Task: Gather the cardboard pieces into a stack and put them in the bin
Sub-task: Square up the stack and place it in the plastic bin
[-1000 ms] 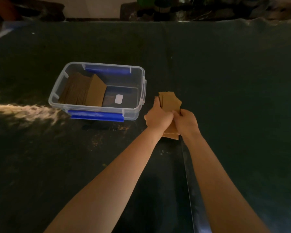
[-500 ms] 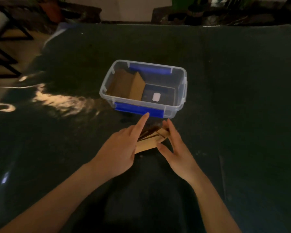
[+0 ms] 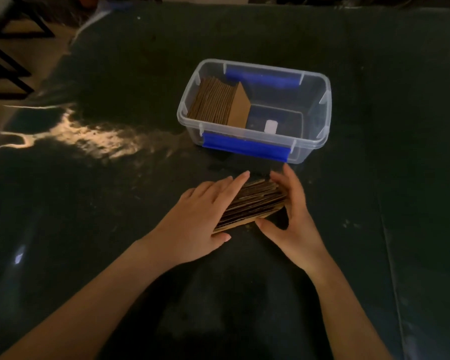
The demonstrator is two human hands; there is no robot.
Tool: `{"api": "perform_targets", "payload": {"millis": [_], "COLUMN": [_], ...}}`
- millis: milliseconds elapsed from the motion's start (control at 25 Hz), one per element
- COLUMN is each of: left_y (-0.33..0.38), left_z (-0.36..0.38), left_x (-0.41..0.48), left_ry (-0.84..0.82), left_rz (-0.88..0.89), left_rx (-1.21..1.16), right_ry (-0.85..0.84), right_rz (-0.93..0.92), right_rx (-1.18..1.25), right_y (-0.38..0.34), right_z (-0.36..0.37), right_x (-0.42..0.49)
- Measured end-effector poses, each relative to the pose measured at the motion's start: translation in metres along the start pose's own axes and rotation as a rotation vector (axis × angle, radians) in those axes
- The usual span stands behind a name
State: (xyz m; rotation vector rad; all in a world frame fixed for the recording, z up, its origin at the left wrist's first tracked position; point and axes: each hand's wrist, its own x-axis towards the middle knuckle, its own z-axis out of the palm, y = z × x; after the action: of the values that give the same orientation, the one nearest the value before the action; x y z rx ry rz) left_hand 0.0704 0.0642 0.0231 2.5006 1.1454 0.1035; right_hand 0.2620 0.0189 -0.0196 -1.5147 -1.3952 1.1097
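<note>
**Second stack squared up on the tabletop, bin part-filled**

Landmark: the clear bin [image 3: 255, 110] with blue latches, standing on the dark tabletop [image 3: 115, 203].

Inside the bin, a batch of cardboard pieces [image 3: 218, 102] stands on edge against its left end wall, the last piece leaning slightly. The right part of the bin floor is bare apart from a small white label [image 3: 270, 126]. So a share of the job reads as done.

Just in front of the bin, on the near side, lies a loose stack of cardboard [image 3: 252, 203], its layered edges fanned a little and not flush. Whether it rests fully on the tabletop or is tipped up on one edge cannot be told in this dim light.

The left hand [image 3: 200, 216] lies flat along the stack's left face, fingers extended toward the bin, thumb under the near corner. The right hand [image 3: 291, 214] cups the right end, fingers curved over the far corner, thumb reaching to the near edge. Each grip is open and pressing inward; neither is closed around the stack.

Judgement: gathering is nearly finished and the stack is being evened. Left to do: close hold on it, lift it over the near wall of the bin, and set it beside the pieces already there. No other loose cardboard shows around the bin.
</note>
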Motion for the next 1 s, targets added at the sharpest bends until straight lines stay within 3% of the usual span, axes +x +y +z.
{"api": "perform_targets", "payload": {"millis": [240, 480, 880, 1000], "left_y": [-0.01, 0.002, 0.002, 0.0], "left_z": [0.019, 0.048, 0.044, 0.041], "left_x": [-0.025, -0.03, -0.035, -0.039], "left_ry": [0.22, 0.355, 0.301, 0.31], "left_rz": [-0.212, -0.286, -0.298, -0.296], "left_rx": [-0.454, -0.75, -0.655, -0.441], "right_ry": [0.048, 0.082, -0.036, -0.017], "right_rz": [0.059, 0.033, 0.057, 0.03], "right_rx": [0.059, 0.042, -0.21, -0.237], "right_y": [0.0, 0.0, -0.009, -0.009], "right_z": [0.009, 0.02, -0.002, -0.007], "right_x": [0.001, -0.008, -0.001, -0.004]}}
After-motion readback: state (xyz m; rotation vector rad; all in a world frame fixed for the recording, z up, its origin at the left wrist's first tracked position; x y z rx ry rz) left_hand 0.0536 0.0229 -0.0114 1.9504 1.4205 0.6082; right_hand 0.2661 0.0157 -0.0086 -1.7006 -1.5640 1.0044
